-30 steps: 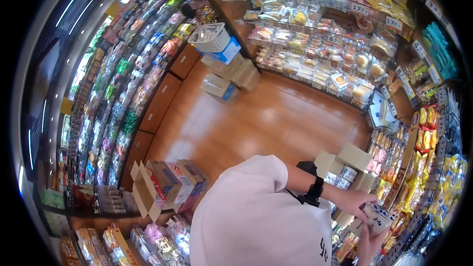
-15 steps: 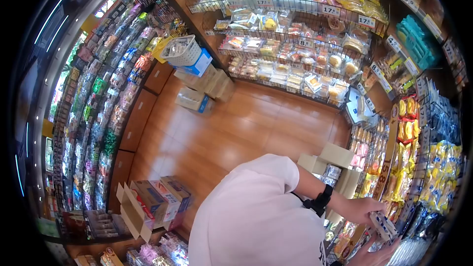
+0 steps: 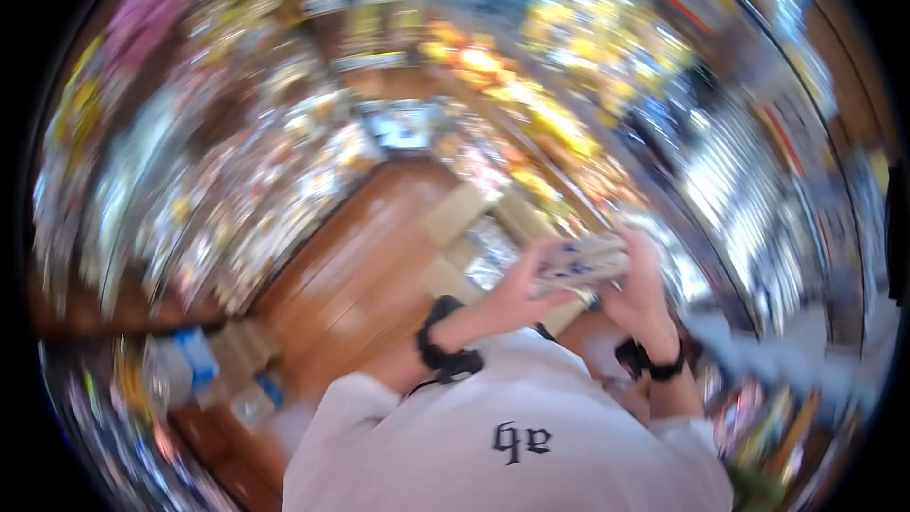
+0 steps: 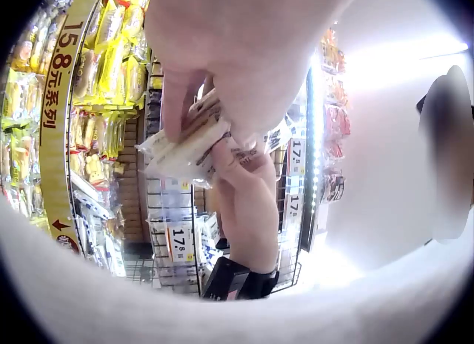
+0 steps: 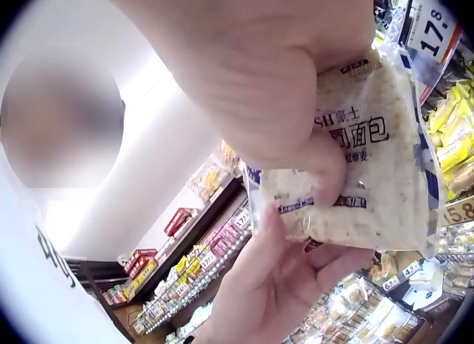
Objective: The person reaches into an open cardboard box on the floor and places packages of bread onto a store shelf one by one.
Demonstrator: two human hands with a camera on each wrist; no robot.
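Both hands hold a clear plastic pack of bread [image 3: 580, 263] with dark blue lettering, out in front of the white shirt. My left hand [image 3: 533, 277] grips one end of it, and my right hand [image 3: 642, 284] has the other. In the right wrist view the printed face of the bread pack [image 5: 378, 181] shows pale bread through the film; the right thumb lies across that face, while the left hand [image 5: 285, 288] grips the lower edge. Seen from the left wrist, the pack [image 4: 181, 151] is tilted between the fingers of both hands.
An open cardboard box [image 3: 455, 215] with wrapped packs inside stands on the floor close by the hands. Wire shelves carry yellow packets [image 4: 111, 74] and price tags [image 4: 180, 244]. Stacked cartons [image 3: 242, 351] stand farther off. The head view is blurred.
The head view has swung round to the right, so the shelves and the open box now appear farther left. Hands and bread pack have come from the lower right toward the middle, still held.
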